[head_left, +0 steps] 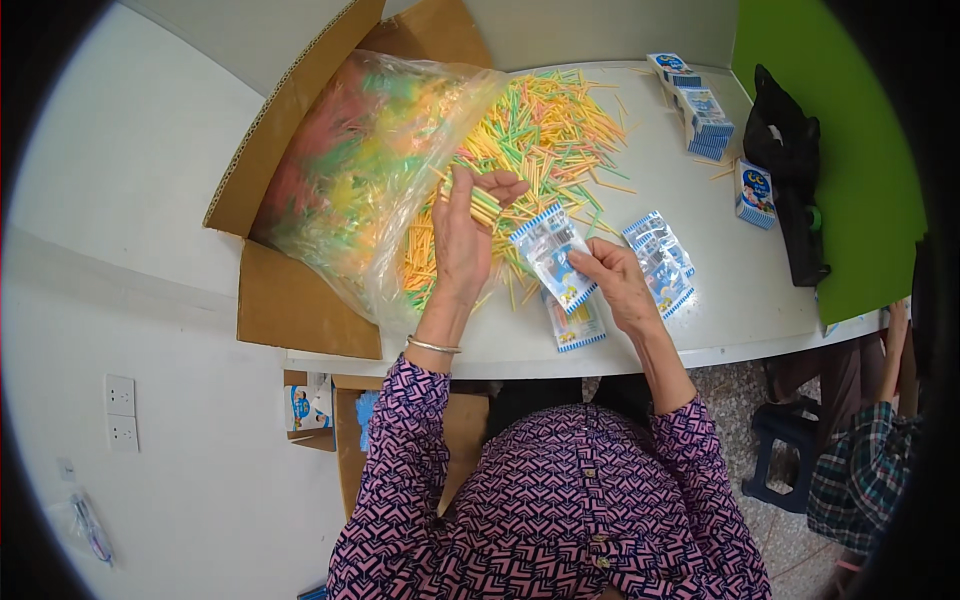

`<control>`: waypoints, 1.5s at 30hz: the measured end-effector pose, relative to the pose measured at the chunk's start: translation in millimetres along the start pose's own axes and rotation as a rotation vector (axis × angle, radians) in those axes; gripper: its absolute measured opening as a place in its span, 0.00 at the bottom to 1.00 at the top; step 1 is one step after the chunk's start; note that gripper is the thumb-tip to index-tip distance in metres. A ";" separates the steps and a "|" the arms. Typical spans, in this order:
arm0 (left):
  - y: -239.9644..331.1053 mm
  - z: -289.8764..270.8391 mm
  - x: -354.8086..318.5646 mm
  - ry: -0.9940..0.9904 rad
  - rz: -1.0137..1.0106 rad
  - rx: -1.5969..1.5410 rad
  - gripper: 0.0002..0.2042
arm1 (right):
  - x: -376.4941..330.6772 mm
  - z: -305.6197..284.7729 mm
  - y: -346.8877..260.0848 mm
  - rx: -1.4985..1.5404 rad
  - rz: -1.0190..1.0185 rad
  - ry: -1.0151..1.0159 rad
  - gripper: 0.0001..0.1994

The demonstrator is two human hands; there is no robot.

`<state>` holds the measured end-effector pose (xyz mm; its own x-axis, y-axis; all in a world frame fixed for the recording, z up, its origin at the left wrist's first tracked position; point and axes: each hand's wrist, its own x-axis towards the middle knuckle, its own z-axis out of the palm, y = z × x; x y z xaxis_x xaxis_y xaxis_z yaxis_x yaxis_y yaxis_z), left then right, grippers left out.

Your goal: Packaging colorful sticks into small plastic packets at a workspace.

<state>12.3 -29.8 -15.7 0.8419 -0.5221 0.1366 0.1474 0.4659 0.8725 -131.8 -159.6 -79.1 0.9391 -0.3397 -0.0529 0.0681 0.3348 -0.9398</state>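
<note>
White table [740, 295], pastel sticks [484, 207] inside half-curled left hand [463, 240], packet [552, 256] in thumb-and-finger pinch of right hand [621, 284].

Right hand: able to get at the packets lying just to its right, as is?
Probably yes: the packets lie beside the right hand with nothing visible in between, though it already holds another packet.

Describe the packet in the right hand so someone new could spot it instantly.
On the white table, find the big heap of pastel sticks, then look toward the near edge for the right hand. It pinches a small, flat blue-and-white packet with striped ends. Similar packets lie on the table; this one alone is held up.
</note>
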 end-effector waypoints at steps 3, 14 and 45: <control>5.2 20.1 -7.4 -0.080 -0.064 0.000 0.19 | -7.5 -12.5 3.2 -0.071 0.029 -0.114 0.11; -2.2 32.4 -23.6 -0.337 -0.120 0.123 0.17 | -19.8 -28.3 -0.9 -0.007 0.110 -0.223 0.13; -23.0 22.1 -46.9 -0.392 -0.197 0.346 0.16 | -22.2 -30.0 10.0 -0.043 0.056 -0.199 0.13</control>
<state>-42.0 -31.8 -31.8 0.5498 -0.8330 0.0625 0.0474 0.1058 0.9933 -162.1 -175.1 -97.4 0.9892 -0.1404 -0.0416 0.0038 0.3085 -0.9512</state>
